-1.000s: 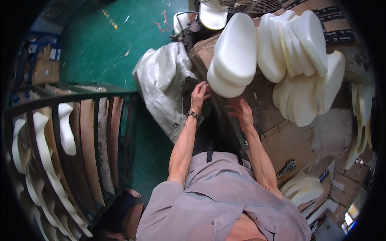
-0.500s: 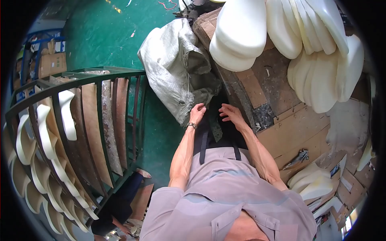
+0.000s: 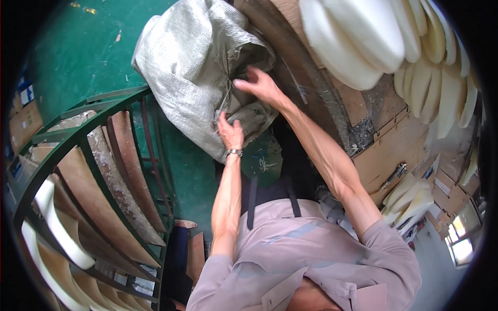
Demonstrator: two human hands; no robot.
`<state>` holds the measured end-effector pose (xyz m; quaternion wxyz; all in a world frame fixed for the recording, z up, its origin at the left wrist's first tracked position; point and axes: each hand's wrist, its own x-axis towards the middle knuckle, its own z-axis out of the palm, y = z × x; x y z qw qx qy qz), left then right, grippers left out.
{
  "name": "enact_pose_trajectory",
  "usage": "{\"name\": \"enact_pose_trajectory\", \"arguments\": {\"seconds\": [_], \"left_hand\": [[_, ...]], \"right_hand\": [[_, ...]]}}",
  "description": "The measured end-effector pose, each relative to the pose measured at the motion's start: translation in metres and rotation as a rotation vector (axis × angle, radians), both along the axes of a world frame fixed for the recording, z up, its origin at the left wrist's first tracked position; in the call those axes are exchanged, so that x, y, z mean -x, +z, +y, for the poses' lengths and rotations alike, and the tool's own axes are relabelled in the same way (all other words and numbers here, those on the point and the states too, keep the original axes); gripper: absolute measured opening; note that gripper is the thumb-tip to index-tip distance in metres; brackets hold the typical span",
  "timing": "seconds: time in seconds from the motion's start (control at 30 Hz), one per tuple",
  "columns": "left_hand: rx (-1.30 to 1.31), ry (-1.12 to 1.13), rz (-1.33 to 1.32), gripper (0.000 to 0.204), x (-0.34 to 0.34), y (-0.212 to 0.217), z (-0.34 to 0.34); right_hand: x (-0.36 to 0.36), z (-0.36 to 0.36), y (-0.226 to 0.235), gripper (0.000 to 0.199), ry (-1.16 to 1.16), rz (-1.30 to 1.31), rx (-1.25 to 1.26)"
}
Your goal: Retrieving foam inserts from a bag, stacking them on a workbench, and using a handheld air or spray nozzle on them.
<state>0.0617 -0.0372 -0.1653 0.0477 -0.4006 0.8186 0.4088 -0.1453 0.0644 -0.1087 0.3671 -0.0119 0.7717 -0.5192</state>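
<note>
A whitish woven sack (image 3: 176,62) stands in front of me, its crumpled mouth turned toward my hands. My left hand (image 3: 231,136), a band on its wrist, is at the sack's near edge; its thumb and fingers are apart. My right hand (image 3: 262,87) reaches over the sack's mouth with thumb and fingers spread, and no object shows between them. The dark inside of the sack is mostly hidden by its folds. Whether the fingertips press the sack's cloth is unclear.
Left of me stands a green metal rack (image 3: 57,160) with curved boards and cream moulded pieces (image 3: 59,223). At right, cream foam-like pieces (image 3: 358,41) are stacked on a cardboard-covered bench (image 3: 389,150). A metal tool (image 3: 397,173) lies there. Another person's dark-clothed leg (image 3: 179,254) shows at lower left.
Both hands have moved forward to the sack, my right hand reaching farther and leftward over its mouth. My view has shifted, and the sack's mouth appears more spread.
</note>
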Motion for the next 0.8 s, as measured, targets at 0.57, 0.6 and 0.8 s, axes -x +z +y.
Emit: {"name": "enact_pose_trajectory", "arguments": {"seconds": [0.57,0.6,0.8], "left_hand": [[0.056,-0.052,0.380,0.079,0.156,0.101,-0.223],[0.067,-0.160,0.387,0.080,0.157,0.081,-0.221],[0.026,-0.275,0.104,0.092,0.174,-0.039,-0.243]], "right_hand": [[0.084,-0.244,-0.013,0.080,0.082,0.373,0.009],[0.071,-0.223,-0.033,0.080,0.187,0.488,-0.122],[0.076,-0.068,-0.102,0.070,0.398,0.856,-0.926]]}}
